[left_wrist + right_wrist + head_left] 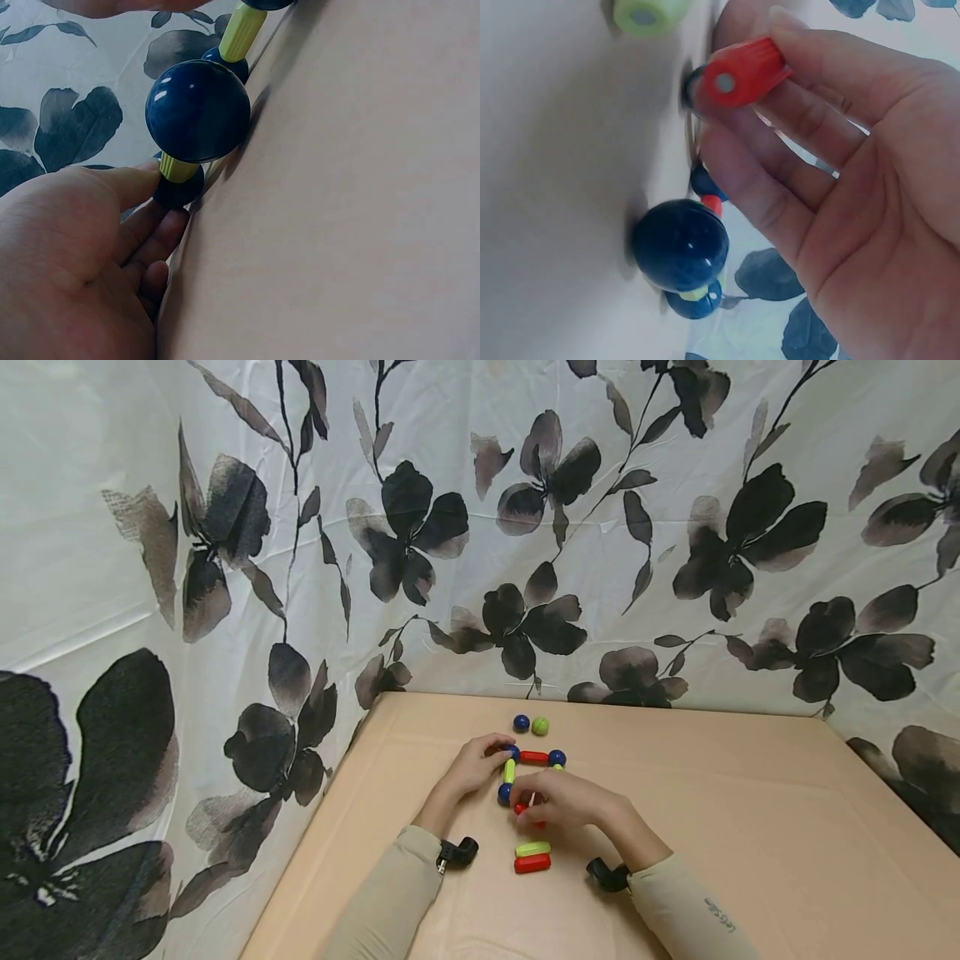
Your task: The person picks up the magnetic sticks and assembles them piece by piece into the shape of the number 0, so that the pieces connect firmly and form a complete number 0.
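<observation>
Blue balls joined by short rods lie on the table as a four-sided frame. A red rod (pixel 535 757) forms its far side and a yellow-green rod (pixel 510 771) its left side. My left hand (pixel 472 768) pinches the far-left blue ball (pixel 180 191) between thumb and fingers, close to the rod's end. Over the near side, my right hand (pixel 570 797) holds a loose red rod (pixel 742 73) between thumb and fingertips, its grey end bare. The near-left blue ball (pixel 506 792) sits by the right fingertips. In the head view the right hand hides the frame's near-right corner.
Beyond the frame a spare blue ball (pixel 521 723) and a green ball (pixel 540 726) sit side by side. Nearer me lie another yellow-green rod (pixel 532 849) and a second red rod (pixel 533 863). Floral cloth (pixel 450 660) hangs behind the table (pixel 750 827).
</observation>
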The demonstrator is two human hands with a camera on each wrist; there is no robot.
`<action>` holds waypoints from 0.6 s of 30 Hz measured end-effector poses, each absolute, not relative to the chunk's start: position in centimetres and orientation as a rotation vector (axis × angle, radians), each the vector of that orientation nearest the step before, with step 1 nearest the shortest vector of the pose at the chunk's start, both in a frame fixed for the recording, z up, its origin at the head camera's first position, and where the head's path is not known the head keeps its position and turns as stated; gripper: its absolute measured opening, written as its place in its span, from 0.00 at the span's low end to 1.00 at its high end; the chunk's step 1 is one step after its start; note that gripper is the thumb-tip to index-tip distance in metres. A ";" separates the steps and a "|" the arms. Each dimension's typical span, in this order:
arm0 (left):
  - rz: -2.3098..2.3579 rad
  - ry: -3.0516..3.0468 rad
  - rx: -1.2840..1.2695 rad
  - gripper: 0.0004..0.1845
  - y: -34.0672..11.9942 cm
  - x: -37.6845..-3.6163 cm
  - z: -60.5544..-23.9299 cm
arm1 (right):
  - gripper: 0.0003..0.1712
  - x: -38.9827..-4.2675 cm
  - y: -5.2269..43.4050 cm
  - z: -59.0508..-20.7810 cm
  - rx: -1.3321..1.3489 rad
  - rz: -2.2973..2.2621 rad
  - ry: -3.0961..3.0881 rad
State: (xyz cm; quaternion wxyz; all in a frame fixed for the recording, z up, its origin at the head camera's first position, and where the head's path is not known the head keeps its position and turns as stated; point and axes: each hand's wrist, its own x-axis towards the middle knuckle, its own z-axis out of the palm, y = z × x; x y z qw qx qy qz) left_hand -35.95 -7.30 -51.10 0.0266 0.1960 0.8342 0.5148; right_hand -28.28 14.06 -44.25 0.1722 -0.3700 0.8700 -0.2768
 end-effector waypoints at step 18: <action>1.576 2.592 0.585 0.15 -7.2 -35.9 -51.2 | 0.11 -29.0 16.7 -43.0 -1.011 -0.951 2.428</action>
